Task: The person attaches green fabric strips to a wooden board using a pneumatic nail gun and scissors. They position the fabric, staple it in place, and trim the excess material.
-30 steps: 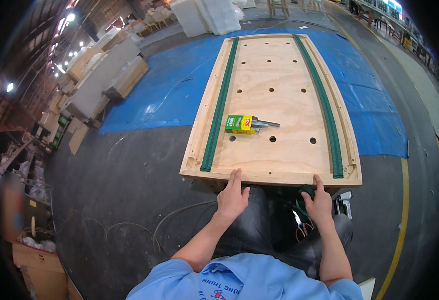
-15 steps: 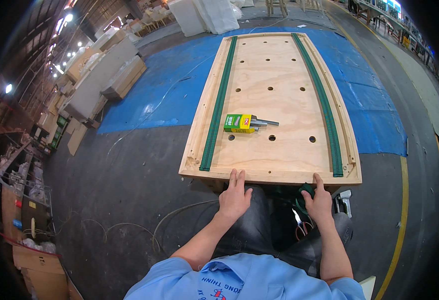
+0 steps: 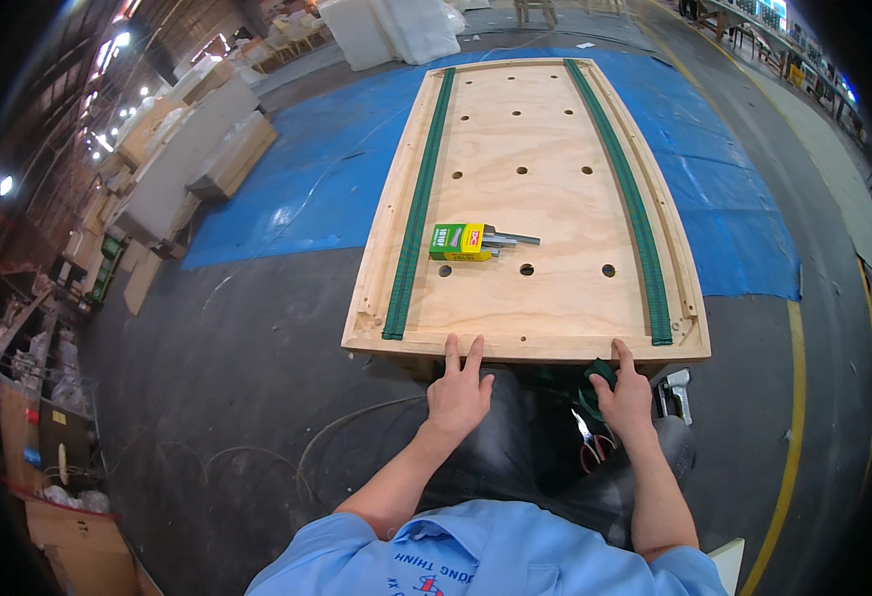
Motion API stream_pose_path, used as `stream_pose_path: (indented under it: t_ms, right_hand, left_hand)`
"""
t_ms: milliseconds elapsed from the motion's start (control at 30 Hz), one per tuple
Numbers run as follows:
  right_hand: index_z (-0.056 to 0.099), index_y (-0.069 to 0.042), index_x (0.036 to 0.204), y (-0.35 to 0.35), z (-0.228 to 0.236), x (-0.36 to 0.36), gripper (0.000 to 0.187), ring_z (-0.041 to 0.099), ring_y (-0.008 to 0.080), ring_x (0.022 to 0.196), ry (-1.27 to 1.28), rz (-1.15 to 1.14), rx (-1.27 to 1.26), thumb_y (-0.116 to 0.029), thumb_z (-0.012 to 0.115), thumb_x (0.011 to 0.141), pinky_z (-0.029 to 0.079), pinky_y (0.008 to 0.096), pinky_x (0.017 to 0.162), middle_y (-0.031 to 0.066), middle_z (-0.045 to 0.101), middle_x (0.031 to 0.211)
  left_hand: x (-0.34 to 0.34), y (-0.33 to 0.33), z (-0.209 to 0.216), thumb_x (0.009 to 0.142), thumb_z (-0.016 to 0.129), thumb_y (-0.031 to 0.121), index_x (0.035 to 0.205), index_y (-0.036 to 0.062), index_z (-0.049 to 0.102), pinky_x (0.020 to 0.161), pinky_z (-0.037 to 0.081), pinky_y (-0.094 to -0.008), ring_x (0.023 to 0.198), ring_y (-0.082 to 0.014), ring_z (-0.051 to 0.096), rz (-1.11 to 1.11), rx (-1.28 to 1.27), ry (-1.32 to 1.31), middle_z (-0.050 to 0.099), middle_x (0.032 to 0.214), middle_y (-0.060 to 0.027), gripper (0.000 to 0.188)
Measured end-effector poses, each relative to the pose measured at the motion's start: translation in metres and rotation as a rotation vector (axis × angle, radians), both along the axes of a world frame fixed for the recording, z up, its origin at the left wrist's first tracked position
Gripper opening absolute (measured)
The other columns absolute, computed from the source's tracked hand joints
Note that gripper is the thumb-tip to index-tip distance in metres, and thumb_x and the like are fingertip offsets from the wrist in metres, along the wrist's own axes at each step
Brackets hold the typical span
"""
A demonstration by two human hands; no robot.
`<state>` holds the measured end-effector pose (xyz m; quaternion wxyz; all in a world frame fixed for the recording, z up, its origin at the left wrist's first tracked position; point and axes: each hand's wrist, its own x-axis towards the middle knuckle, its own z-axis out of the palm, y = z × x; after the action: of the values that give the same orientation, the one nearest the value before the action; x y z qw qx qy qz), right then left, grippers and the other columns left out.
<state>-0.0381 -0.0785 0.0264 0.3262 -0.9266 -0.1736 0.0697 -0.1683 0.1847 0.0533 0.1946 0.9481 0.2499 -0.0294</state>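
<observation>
A long wooden frame with a plywood panel lies in front of me. Green webbing strips run lengthwise along its left side and right side. My left hand is open, its fingertips spread on the frame's near edge. The right hand rests its index finger on that same edge, while its thumb and curled fingers hold a bunched piece of dark green webbing. On the panel lies a green and yellow box of staples, with grey staple strips sticking out of its right end.
Scissors with red handles sit between my legs. A staple gun is right of my right hand. An air hose curves over the floor at left. Blue sheeting spreads under the frame; boxes and wrapped panels stand at far left.
The whole view has shifted slightly, so the frame sits a little further left. Two fingers of my left hand have spread apart on the edge. My right hand keeps its hold.
</observation>
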Motion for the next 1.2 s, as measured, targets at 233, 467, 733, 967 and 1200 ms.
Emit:
stream_pose_path:
  t_ms: [233,467,733,967,1200]
  right_hand:
    - [0.035,-0.008,0.163,0.031,0.007,-0.015,0.084,0.072,0.0492,0.079,-0.025,0.175,0.045,-0.035,0.076,0.095,0.057,0.0573,0.074,0.0263,0.072,0.080]
    - [0.026,-0.008,0.167,0.101,0.034,-0.030,0.090,0.075,0.0473,0.085,0.110,0.519,-0.168,-0.040,0.072,0.097,0.060,0.0552,0.080,0.0279,0.075,0.087]
    - [0.020,-0.006,0.167,0.119,0.024,-0.033,0.094,0.075,0.0454,0.076,0.087,0.542,-0.254,-0.036,0.074,0.095,0.060,0.0550,0.071,0.0264,0.073,0.079]
    - [0.024,-0.004,0.164,0.126,0.021,-0.035,0.092,0.074,0.0437,0.072,0.056,0.535,-0.265,-0.034,0.075,0.094,0.059,0.0544,0.067,0.0241,0.073,0.076]
    - [0.025,-0.006,0.164,0.124,0.025,-0.033,0.087,0.075,0.0412,0.072,0.054,0.540,-0.266,-0.030,0.072,0.095,0.060,0.0522,0.066,0.0224,0.073,0.076]
  left_hand:
    - [0.000,-0.002,-0.003,0.099,0.069,0.035,0.166,0.0281,0.035,0.089,0.060,-0.0566,0.103,-0.0533,0.072,-0.022,0.040,0.011,0.025,0.168,-0.0359,0.076]
    - [0.003,-0.001,-0.004,0.100,0.068,0.032,0.167,0.0288,0.034,0.082,0.063,-0.0529,0.090,-0.0501,0.076,-0.071,0.077,0.022,0.020,0.168,-0.0395,0.075]
    - [0.001,0.000,-0.006,0.097,0.071,0.032,0.166,0.0363,0.036,0.081,0.063,-0.0536,0.090,-0.0500,0.076,-0.084,0.071,0.010,0.022,0.166,-0.0418,0.077]
    - [-0.001,0.002,-0.010,0.097,0.071,0.030,0.165,0.0394,0.038,0.078,0.064,-0.0526,0.085,-0.0500,0.076,-0.114,0.073,-0.035,0.022,0.164,-0.0453,0.077]
    - [0.002,0.000,-0.007,0.097,0.071,0.030,0.165,0.0394,0.039,0.077,0.064,-0.0529,0.086,-0.0509,0.075,-0.115,0.075,-0.004,0.021,0.163,-0.0464,0.076]
